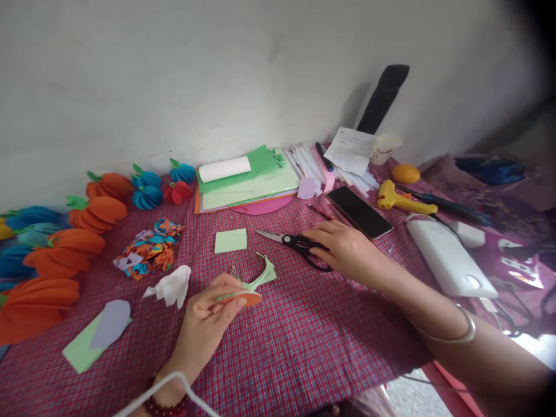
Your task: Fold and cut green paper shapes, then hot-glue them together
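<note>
My left hand [208, 315] pinches a folded orange paper piece [247, 299] with a light green paper strip [263, 274] curling up out of it. My right hand [343, 249] rests on the black handles of the scissors [295, 242], which lie on the red checked tablecloth [304, 336] with the blades pointing left. A small light green paper square [230, 240] lies just left of the blades.
Orange and blue paper pumpkins [65, 249] line the left side. Paper scraps [150, 248], a crumpled white tissue [171, 286], a lilac shape on green paper [99, 333], a stack of coloured paper [247, 182], a phone [359, 211], a yellow tool [397, 198], and a white power bank [449, 255] lie around.
</note>
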{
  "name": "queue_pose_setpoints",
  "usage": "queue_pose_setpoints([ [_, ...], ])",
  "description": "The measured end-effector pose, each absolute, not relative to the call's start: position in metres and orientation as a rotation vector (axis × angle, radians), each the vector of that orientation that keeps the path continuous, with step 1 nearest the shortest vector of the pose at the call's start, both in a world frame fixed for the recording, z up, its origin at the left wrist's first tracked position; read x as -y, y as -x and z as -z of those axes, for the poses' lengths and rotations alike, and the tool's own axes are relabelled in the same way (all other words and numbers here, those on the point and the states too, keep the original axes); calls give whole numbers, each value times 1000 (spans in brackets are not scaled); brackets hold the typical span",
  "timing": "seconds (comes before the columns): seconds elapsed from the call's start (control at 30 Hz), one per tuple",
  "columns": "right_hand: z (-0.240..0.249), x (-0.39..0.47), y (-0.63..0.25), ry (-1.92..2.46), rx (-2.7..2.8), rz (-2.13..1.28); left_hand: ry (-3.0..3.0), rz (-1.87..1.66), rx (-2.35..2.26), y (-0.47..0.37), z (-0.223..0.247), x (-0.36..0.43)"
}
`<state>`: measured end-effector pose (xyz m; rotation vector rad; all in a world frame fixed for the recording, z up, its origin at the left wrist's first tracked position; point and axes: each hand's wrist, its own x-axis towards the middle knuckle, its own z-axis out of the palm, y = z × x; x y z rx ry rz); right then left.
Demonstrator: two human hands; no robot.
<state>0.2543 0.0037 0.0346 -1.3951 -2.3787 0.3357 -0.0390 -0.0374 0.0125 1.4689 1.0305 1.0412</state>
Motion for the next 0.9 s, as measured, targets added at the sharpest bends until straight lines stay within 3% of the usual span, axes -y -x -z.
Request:
queue_pose_setpoints([
  [0.13, -52, 11, -233, 1049, 2211, -664, -1937, -1182, -876, 37, -24, 42],
  [0.3, -60, 33, -190, 751, 2197, -950, -2048, -1207, -824, 34, -27, 48],
  [0.43, -49, 37, -162, 861, 2024, -1138, -1776, -1146, -937, 35, -26, 52],
  [0.57, -36, 32, -148, 640, 1425, -1817, -1201, -1086, -759, 36, -24, 52],
  [0.63, -31, 30, -146, 538, 1261, -1989, -1055, -1048, -698, 34, -24, 52],
  [0.9, -17, 32, -146, 492, 1145, -2048, -923, -973, -700, 33, -24, 53],
])
